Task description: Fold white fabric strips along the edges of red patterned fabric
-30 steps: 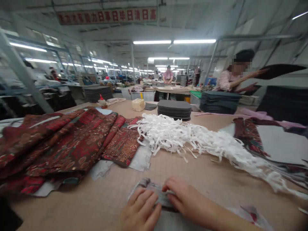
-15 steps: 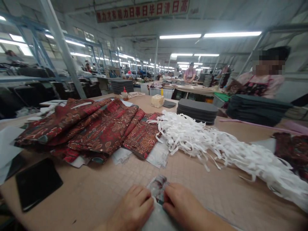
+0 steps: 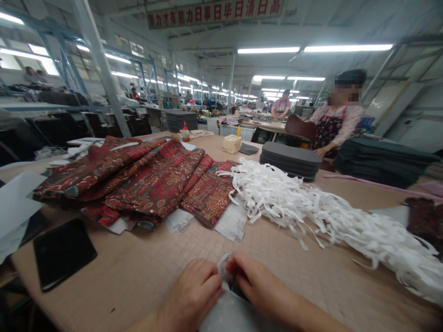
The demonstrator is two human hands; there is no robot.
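Close to the table's near edge, my left hand point(image 3: 197, 288) has its fingers curled on the left side of a pale, translucent sheet point(image 3: 226, 316) that looks like plastic or backed fabric. My right hand point(image 3: 254, 281) pinches the far end of the same piece, where a small crinkled flap point(image 3: 224, 266) stands up between both hands. A dark patch shows under my right fingers; the rest of the piece is partly covered by my hands. Beyond them lie folded brown-and-red patterned fabric pieces point(image 3: 152, 184) and a long heap of white straps point(image 3: 297, 198).
A black flat panel point(image 3: 64, 253) lies at the left. Dark grey stacked pads point(image 3: 290, 159), a yellowish block point(image 3: 231, 144) and a red-capped bottle point(image 3: 185, 133) stand toward the back. A co-worker point(image 3: 334, 115) in a floral apron stands across the table, by stacked dark fabric point(image 3: 384, 159).
My right hand has shifted slightly upward, and the patterned flap between my hands now shows less. The view has swung a little left. The co-worker has turned, holding a brown piece.
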